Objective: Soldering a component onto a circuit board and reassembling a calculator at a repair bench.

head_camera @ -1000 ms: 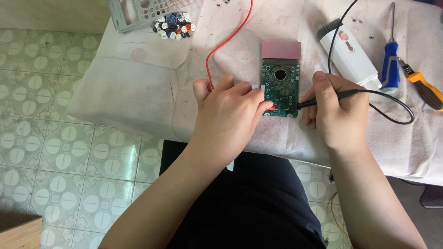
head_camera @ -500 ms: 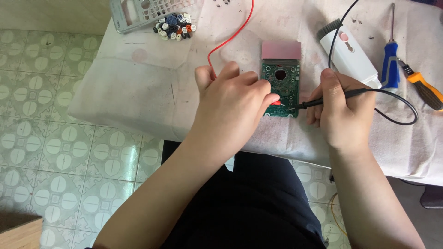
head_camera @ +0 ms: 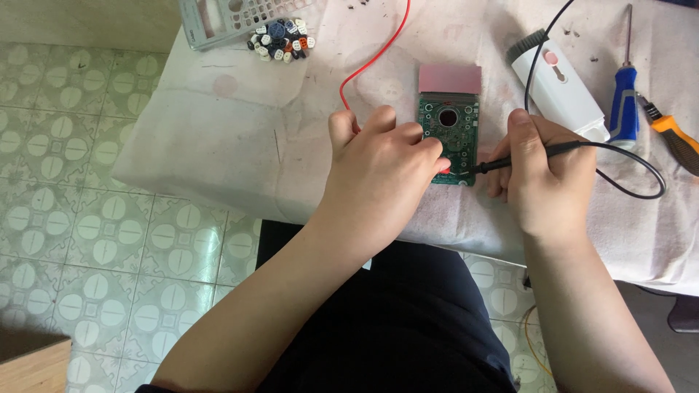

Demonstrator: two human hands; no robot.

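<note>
A green circuit board (head_camera: 453,124) with a pink panel (head_camera: 449,78) at its far end lies on the cloth-covered table (head_camera: 233,138). My left hand (head_camera: 378,171) rests over the board's near left part, fingers closed on a red probe whose red wire (head_camera: 375,58) runs up and away. My right hand (head_camera: 546,175) grips a black probe (head_camera: 502,164). Its tip touches the board's near edge, close to my left fingertips. The black cable (head_camera: 641,164) loops off to the right.
A white device (head_camera: 561,87) lies right of the board. A blue-handled screwdriver (head_camera: 623,98) and an orange-handled tool (head_camera: 673,135) sit at the far right. A pile of small buttons (head_camera: 280,40) and a grey keypad shell (head_camera: 218,18) lie at the top left. Tiled floor on the left.
My left hand has shifted slightly up over the board, and the black probe tip stays against the board's near edge. The view has hardly moved.
</note>
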